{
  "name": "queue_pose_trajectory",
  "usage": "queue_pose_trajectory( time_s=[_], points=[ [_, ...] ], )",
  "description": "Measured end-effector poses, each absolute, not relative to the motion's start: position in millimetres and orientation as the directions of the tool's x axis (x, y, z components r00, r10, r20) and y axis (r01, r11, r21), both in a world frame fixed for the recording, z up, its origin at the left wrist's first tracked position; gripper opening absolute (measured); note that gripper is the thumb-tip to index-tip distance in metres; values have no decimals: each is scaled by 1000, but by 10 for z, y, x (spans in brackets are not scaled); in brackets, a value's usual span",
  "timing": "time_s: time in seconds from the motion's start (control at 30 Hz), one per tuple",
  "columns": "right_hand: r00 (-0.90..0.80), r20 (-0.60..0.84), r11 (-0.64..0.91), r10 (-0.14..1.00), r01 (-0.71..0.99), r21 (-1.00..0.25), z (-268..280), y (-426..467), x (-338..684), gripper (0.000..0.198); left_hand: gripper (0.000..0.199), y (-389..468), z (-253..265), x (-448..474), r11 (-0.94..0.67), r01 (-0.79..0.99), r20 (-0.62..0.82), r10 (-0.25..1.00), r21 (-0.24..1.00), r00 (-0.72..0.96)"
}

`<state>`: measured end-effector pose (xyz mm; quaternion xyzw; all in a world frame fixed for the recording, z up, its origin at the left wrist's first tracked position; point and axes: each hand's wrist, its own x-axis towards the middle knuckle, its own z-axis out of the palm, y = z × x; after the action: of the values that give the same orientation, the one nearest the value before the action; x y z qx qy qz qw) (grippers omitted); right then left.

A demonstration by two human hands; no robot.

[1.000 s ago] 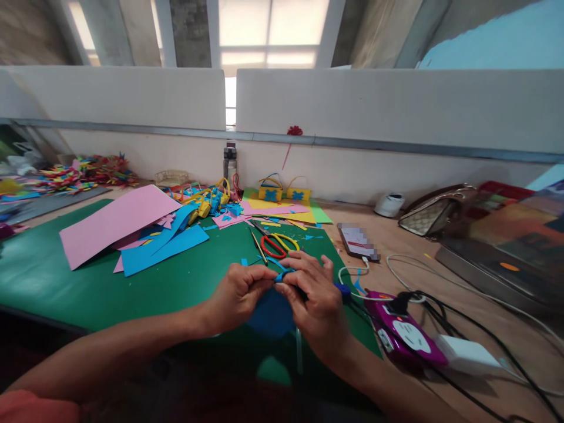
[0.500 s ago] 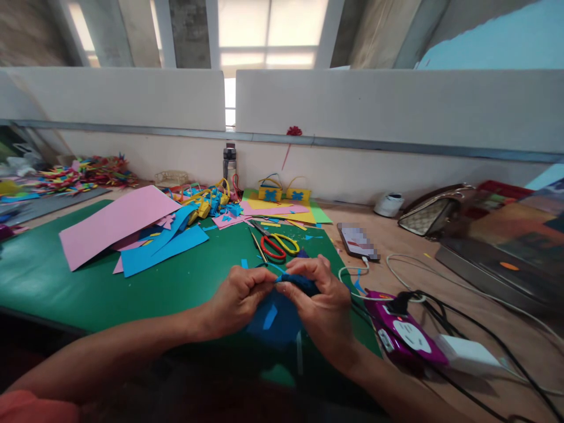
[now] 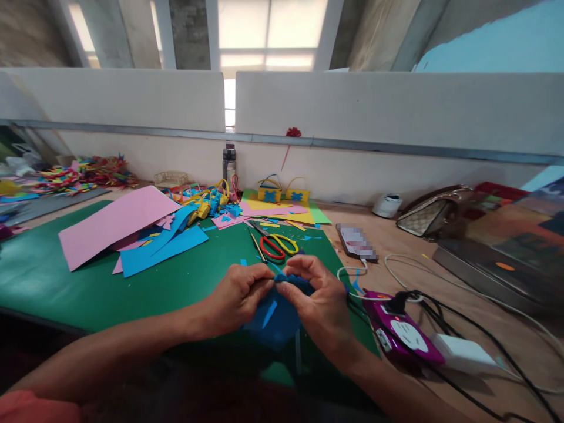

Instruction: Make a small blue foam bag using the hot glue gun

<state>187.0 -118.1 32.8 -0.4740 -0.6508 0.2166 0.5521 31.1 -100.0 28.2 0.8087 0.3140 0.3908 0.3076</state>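
Both hands meet over the green mat (image 3: 176,305), pinching a folded blue paper piece (image 3: 303,284). My left hand (image 3: 244,294) is closed, thumb and forefinger at the piece's left end. Curled around its right part is my right hand (image 3: 324,305), whose fingers hide much of it. Below them shows a dark blue area (image 3: 273,326) with a lighter blue scrap (image 3: 269,315); I cannot tell whether the area is paper or a reflection. Just beyond the hands lie scissors (image 3: 274,247) with one red and one yellow handle, beside a thin pointed stick (image 3: 257,244).
Pink sheet (image 3: 117,226) and blue sheet (image 3: 165,251) lie left; yellow and blue paper pieces (image 3: 205,205) pile behind. Two small yellow paper bags (image 3: 269,194) stand at the back. On the right are a phone (image 3: 356,242), purple power strip (image 3: 403,332) and cables.
Hands stay in nearly the same place, still pinching the blue paper. My right fingers have shifted slightly on it, and the view has moved very little.
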Motion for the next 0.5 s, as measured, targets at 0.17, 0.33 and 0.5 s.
queue_pose_trajectory(
  time_s=[0.17,0.33,0.5],
  points=[
    [12,506,461,862,394,-795,294,-1182,1882,26,15,-980,301,338,-610,207,480,754,765,449],
    [-42,528,490,848,441,-752,262,-1218,1869,29,23,-989,317,328,-667,256,520,721,700,459],
    [-66,498,479,864,406,-778,236,-1238,1849,32,24,-1015,264,307,-812,316,672,583,491,456]
  ],
)
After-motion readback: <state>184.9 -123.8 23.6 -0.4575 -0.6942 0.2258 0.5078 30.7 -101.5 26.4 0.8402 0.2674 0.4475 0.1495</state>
